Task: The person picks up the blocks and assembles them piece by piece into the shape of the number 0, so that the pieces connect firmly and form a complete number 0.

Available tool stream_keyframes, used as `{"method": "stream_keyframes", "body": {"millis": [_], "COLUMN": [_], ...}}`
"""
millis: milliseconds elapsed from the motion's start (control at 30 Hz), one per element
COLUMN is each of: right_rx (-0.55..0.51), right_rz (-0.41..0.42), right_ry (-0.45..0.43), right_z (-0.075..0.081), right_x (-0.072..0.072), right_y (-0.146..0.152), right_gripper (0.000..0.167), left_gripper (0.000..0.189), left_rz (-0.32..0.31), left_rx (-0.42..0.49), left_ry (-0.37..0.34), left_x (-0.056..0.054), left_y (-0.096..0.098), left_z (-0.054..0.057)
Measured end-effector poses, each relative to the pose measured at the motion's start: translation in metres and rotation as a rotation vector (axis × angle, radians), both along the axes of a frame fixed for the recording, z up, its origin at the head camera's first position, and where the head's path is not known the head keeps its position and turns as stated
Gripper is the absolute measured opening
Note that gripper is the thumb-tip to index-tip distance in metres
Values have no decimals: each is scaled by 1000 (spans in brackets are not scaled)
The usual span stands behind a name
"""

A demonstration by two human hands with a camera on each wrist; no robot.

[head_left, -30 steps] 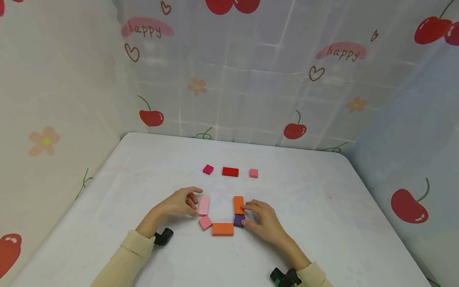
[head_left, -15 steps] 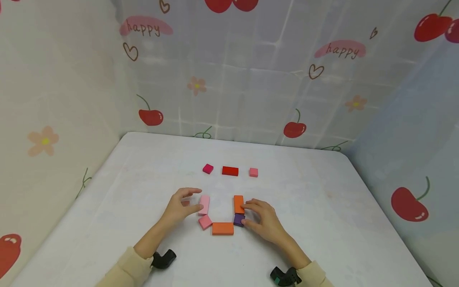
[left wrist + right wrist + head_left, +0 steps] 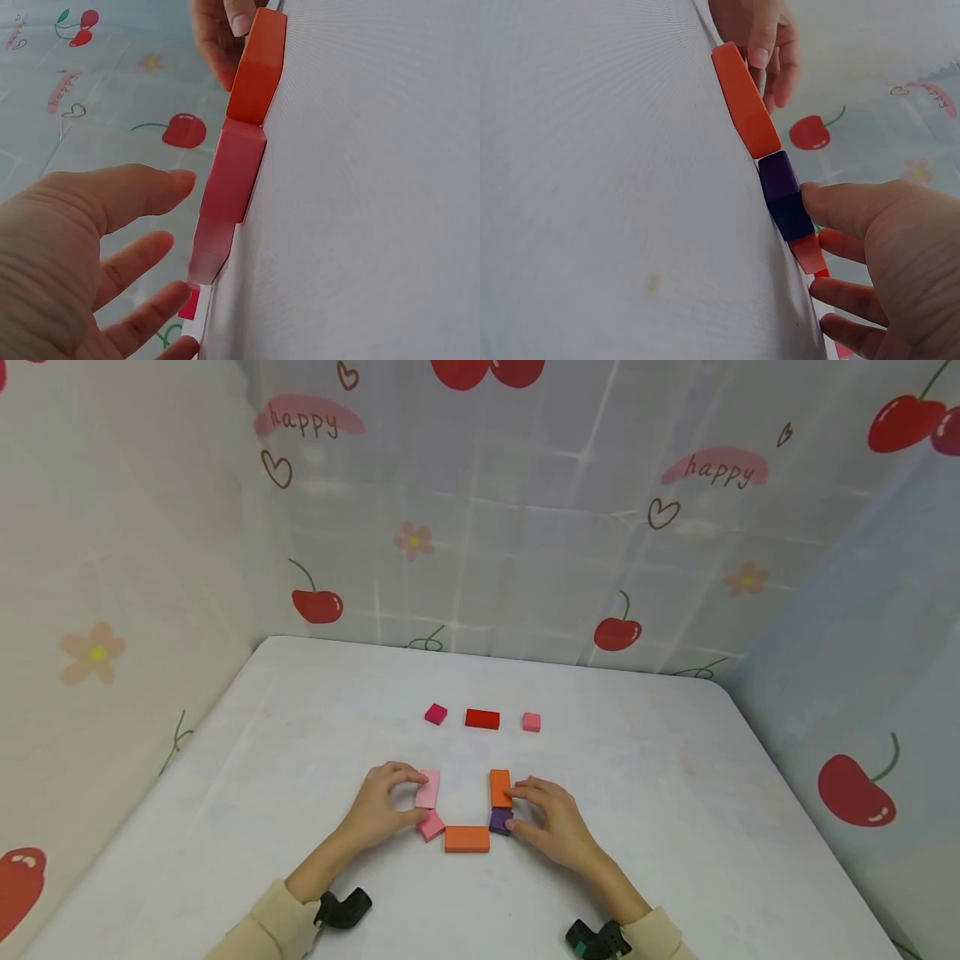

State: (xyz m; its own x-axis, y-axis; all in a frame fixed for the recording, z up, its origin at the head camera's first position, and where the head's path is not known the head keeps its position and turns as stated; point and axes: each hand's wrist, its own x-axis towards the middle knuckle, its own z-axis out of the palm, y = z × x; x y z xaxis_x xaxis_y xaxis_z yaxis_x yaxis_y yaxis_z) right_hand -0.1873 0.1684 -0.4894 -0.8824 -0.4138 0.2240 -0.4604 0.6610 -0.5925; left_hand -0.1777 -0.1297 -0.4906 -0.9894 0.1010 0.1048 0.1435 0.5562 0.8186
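Note:
Five wooden blocks form a U on the white table: a light pink block (image 3: pixel 429 787) and a pink square block (image 3: pixel 432 827) at left, an orange block (image 3: pixel 467 839) along the bottom, a purple block (image 3: pixel 500 821) and another orange block (image 3: pixel 499 787) at right. My left hand (image 3: pixel 375 810) is beside the pink pair, index fingertip by the light pink block and thumb by the square one; the left wrist view shows its fingers spread. My right hand (image 3: pixel 557 823) rests at the other side, thumb against the purple block (image 3: pixel 781 176), fingertips at the upright orange one.
Farther back on the table (image 3: pixel 637 760) lie a magenta block (image 3: pixel 436 714), a red block (image 3: pixel 482 719) and a small pink block (image 3: pixel 531 722) in a row. Curtains with cherry prints (image 3: pixel 617 633) hang behind and at both sides.
My left hand drew back slightly and opened, then came in again with index finger and thumb by the pink blocks. The right hand and the blocks stayed in place.

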Motion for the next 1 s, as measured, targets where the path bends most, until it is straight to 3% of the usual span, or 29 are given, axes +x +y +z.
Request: {"method": "stream_keyframes", "body": {"millis": [300, 667, 1000], "right_rx": [-3, -10, -80], "right_rz": [-3, 3, -43], "right_ry": [-6, 8, -71], "right_z": [1, 0, 12], "right_x": [0, 0, -7], "right_y": [0, -2, 1], "right_gripper": [40, 40, 41], "left_gripper": [34, 34, 34], "left_rz": [-17, -15, -23], "left_rx": [-83, -100, -100], "left_ry": [62, 64, 76], "left_x": [0, 2, 2], "left_y": [-2, -3, -4], "left_z": [-2, -3, -5]}}
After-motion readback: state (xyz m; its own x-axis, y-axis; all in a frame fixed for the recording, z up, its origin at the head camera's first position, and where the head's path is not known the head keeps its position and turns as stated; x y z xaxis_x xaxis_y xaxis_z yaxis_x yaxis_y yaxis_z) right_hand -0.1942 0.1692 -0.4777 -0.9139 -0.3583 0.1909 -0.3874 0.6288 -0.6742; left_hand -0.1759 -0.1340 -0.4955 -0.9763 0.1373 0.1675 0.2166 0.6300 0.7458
